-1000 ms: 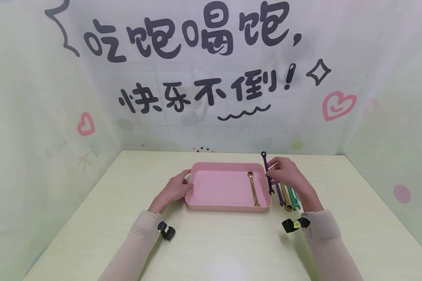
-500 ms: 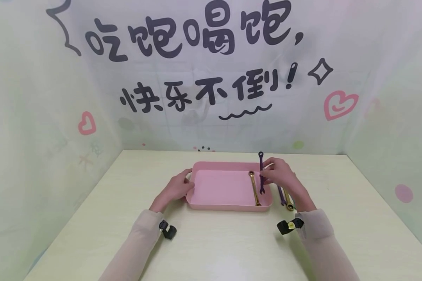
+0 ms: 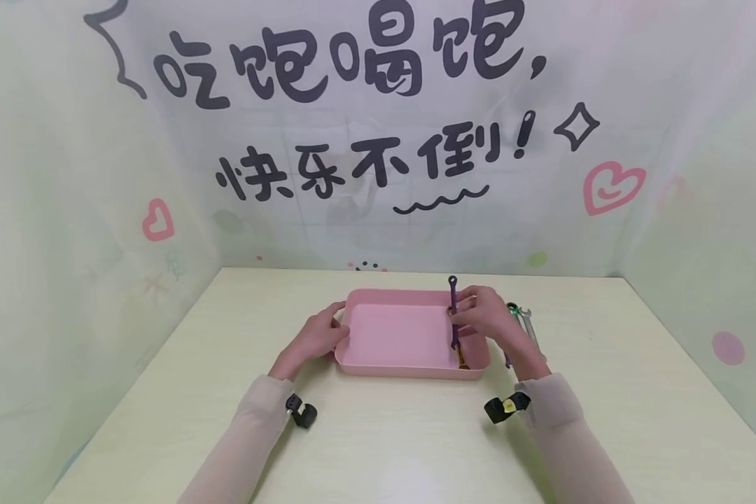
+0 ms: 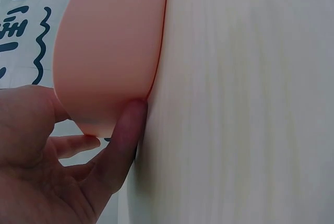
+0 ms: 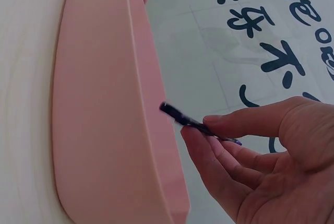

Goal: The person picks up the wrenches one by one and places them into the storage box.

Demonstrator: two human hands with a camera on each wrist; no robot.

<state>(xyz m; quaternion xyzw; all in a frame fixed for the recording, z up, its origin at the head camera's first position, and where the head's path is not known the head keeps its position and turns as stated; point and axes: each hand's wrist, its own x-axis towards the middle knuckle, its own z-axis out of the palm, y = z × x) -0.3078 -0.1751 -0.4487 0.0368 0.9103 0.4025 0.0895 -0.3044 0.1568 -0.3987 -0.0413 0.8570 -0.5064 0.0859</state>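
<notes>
My left hand (image 3: pixel 316 336) grips the left end of a pink rectangular tray (image 3: pixel 397 372). In the left wrist view the thumb (image 4: pixel 131 130) presses the tray's outer wall while other fingers reach round its end. Over the tray's right part, my right hand (image 3: pixel 488 318) pinches a dark purple wrench (image 3: pixel 453 294) between thumb and fingers. The wrench stands nearly upright in the head view; in the right wrist view its dark end (image 5: pixel 175 113) points past the tray rim. A gold wrench (image 3: pixel 462 358) lies inside the tray, partly hidden behind the purple one.
Right of the tray, a green wrench (image 3: pixel 513 309) and a silver wrench (image 3: pixel 528 323) lie on the pale wooden table (image 3: pixel 390 434), partly covered by the right hand and arm. A printed cloth backdrop (image 3: pixel 327 238) rises behind the table's far edge.
My right hand has carried the purple wrench leftward from beside the tray's right wall to over the gold wrench. The left hand keeps its hold on the tray.
</notes>
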